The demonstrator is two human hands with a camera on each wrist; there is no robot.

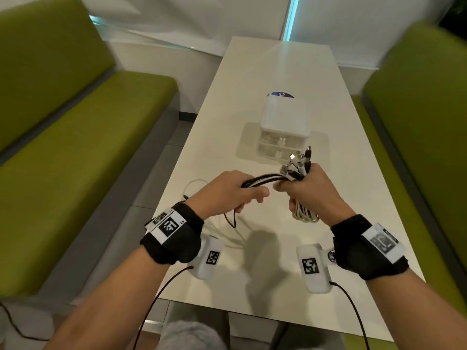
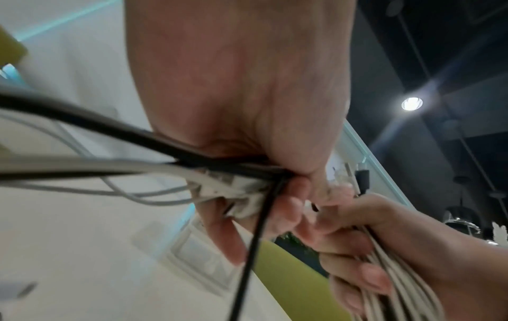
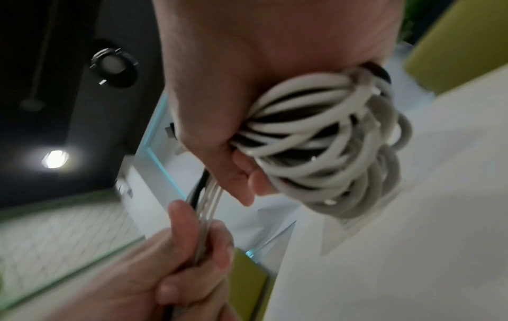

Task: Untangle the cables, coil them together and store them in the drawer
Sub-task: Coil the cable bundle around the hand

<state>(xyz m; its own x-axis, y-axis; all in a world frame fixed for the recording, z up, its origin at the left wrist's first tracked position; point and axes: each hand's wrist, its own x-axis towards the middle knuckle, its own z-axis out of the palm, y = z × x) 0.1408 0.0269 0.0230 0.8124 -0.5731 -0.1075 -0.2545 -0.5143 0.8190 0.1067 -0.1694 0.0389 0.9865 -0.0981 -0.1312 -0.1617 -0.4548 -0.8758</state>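
Note:
My right hand [image 1: 307, 190] grips a coil of white and black cables [image 3: 324, 139] above the table, with several plug ends [image 1: 299, 160] sticking up past the fist. My left hand [image 1: 227, 195] grips the loose run of the same cables [image 1: 262, 179] just to the left of it. The free tails [image 1: 232, 221] hang from the left hand down to the tabletop. In the left wrist view the cables [image 2: 209, 171] pass through the curled fingers. A small white drawer unit [image 1: 284, 127] stands behind the hands, both drawers shut.
The long white table [image 1: 273, 72] runs away from me between two green benches [image 1: 75, 147], one to each side [image 1: 417, 109]. A thin white cable loop [image 1: 194, 185] lies on the table left of my left hand. Black leads trail from both wrist cameras.

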